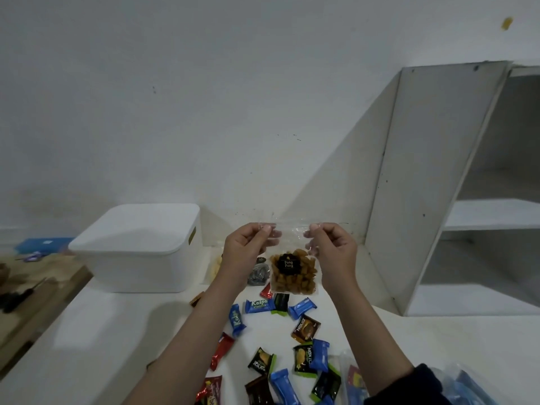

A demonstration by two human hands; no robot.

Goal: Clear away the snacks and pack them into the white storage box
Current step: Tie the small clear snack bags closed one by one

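Both my hands hold up a clear plastic bag of brown fried snacks [293,276] with a black round label. My left hand [248,247] pinches the bag's top left corner and my right hand [331,247] pinches the top right corner. The bag hangs above the white table [122,331]. The white storage box [140,249] stands at the back left with its lid on. Below the bag, several small wrapped snacks lie scattered: blue packs [257,306], a red bar [222,350] and black-and-green packs [261,361].
A white open shelf unit [455,185] stands at the right against the wall. A grey packet [258,274] lies behind the bag. Clear bags with blue packs [464,387] sit at the bottom right. A wooden surface with dark tools [26,290] is at the left.
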